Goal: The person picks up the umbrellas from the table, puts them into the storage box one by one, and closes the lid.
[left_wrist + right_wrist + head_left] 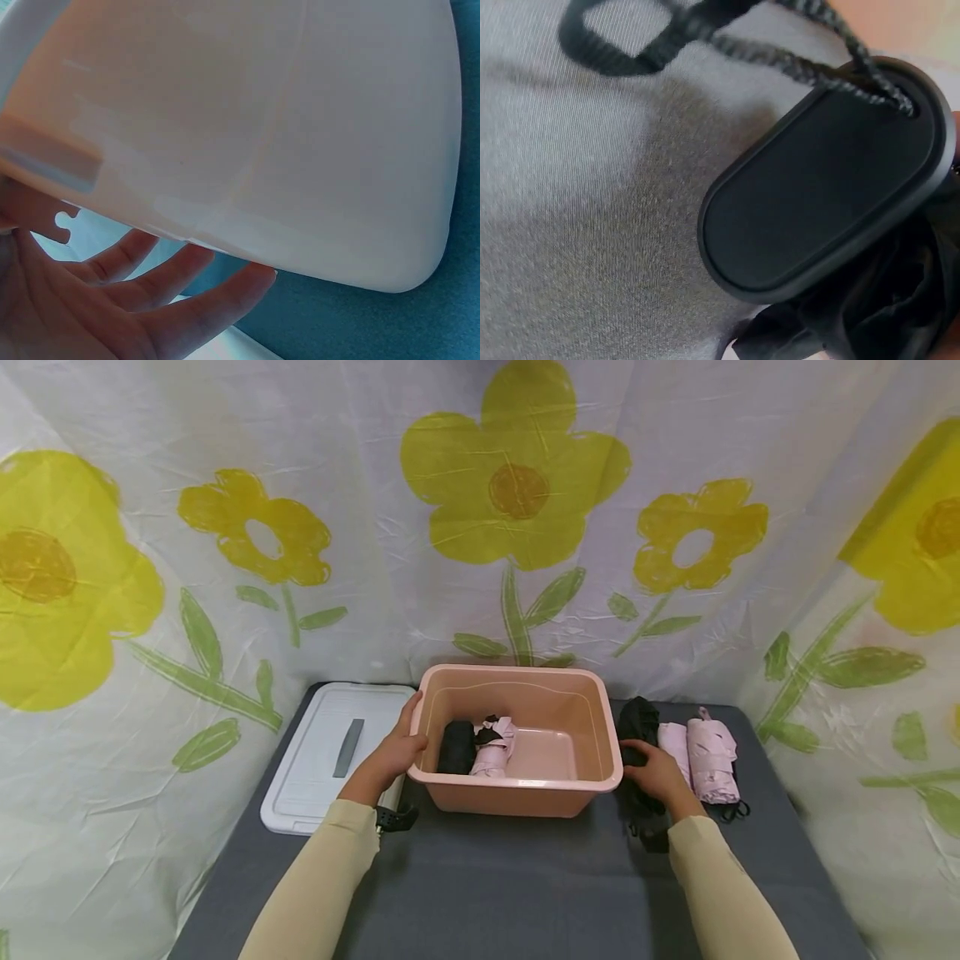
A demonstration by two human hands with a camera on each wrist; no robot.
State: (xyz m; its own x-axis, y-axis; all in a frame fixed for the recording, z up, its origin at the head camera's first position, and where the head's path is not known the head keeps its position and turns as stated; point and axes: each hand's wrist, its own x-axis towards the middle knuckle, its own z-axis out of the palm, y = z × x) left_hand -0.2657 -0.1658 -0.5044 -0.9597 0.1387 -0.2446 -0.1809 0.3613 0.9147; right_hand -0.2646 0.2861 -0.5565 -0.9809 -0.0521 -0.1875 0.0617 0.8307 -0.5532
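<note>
A pink plastic storage bin (pixel 510 802) stands at the table's far middle. Inside it, toward its left end, lie a black folded umbrella (pixel 456 750) and a pink folded umbrella (pixel 491 760). My left hand (pixel 393 753) holds the bin's left rim; in the left wrist view its fingers (pixel 217 300) touch the outer wall. Beside the bin's right end, my right hand (pixel 660 777) grips a black folded umbrella (pixel 637 720). The right wrist view shows a black oval handle end (pixel 817 187) with a cord loop, while most of that hand is out of frame.
Two pink rolled umbrellas (pixel 712 762) lie right of my right hand. A white lid (pixel 307 768) with a grey handle lies left of the bin on the dark grey table (pixel 517 885). A flower-patterned curtain (pixel 360 552) hangs behind the table.
</note>
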